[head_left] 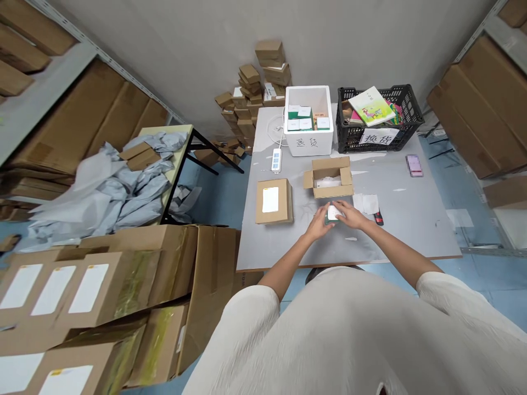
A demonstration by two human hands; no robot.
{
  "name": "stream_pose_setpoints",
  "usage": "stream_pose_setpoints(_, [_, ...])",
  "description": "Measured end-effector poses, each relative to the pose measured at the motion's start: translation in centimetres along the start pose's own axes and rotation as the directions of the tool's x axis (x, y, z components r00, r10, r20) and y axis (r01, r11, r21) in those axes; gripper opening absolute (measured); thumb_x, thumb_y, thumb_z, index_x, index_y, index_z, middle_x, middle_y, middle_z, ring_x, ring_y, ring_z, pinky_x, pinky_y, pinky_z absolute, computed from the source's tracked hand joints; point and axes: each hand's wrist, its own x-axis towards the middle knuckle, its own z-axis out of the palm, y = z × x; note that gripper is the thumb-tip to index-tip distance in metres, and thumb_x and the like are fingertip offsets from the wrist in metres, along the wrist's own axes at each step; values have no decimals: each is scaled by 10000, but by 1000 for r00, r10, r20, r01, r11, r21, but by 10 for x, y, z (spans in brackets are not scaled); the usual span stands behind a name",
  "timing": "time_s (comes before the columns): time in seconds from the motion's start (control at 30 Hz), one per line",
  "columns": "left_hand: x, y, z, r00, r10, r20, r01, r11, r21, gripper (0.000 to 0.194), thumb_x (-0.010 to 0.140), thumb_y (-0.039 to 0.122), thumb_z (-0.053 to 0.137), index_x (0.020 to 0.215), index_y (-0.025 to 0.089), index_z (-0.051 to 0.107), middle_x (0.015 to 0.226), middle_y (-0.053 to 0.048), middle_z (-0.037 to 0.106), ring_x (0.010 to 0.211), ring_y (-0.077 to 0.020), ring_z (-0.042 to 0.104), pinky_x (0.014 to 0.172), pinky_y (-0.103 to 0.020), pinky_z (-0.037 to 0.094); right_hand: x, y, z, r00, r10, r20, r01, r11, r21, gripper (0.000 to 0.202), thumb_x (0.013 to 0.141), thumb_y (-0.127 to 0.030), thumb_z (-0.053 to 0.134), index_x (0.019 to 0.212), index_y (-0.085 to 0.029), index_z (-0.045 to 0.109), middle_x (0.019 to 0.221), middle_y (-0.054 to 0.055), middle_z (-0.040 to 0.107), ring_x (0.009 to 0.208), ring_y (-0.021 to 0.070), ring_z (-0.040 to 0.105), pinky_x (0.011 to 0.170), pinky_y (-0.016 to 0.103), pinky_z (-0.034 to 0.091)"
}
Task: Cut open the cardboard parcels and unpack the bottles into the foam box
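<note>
A small green box with a white top (334, 213) is held near the front of the grey table (395, 219). My left hand (319, 224) closes on its left side, and my right hand (349, 214) grips it from the right, fingers over the top. Just beyond my hands lies an open cardboard box (332, 191), flaps spread, with something whitish inside. To the left sits a closed cardboard box (272, 203) bearing a white label. White paper slips (366, 203) lie right of my right hand, beside a red-and-black tool (378, 216) that looks like a box cutter.
At the table's back stand a white foam bin (308, 144) holding green-and-white boxes and a black crate (349, 144) with books. A power strip (276, 161) and a phone-like purple item (414, 165) lie on the table. Stacked cartons (164, 263) crowd the left; grey bags (135, 192) cover another table.
</note>
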Motion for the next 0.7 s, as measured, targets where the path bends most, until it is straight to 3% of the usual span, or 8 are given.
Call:
stream_pose_setpoints(0.13, [11,-8,-6,999,38,23,-37,998,-48,793,896,335,772,1619,278,453,1603,-138,496,1477,-324,508,1252,-511,417,1,-6,-10,998,-59,-19,56,991,-123,440,1003,-313,597,1429,-204,625,1581,159,553,1373,339,603,1074,488,552])
stream_pose_setpoints(0.3, [18,-16,-5,1000,-12,4,12,993,-114,782,856,332,818,1576,258,521,1538,-146,549,1345,-314,604,1108,-486,546,3,-14,-21,987,-136,83,157,924,-350,357,1001,-297,638,1332,-172,692,1564,190,591,1359,364,609,1118,514,497])
stream_pose_setpoints(0.47, [17,-22,-4,999,-52,18,54,980,-191,823,825,293,835,1584,242,521,1545,-165,538,1229,-296,677,979,-435,612,8,-28,-26,968,-140,208,230,826,-514,340,1003,-255,612,1298,-106,694,1501,251,621,1260,368,664,1060,485,506])
stream_pose_setpoints(0.7, [19,-26,-7,996,-83,23,86,965,-246,878,781,237,849,1587,263,503,1568,-155,543,1247,-295,689,999,-435,612,12,-40,-19,951,-124,283,285,709,-646,428,1004,-246,584,1378,-40,604,1497,332,584,1258,378,661,1005,451,522])
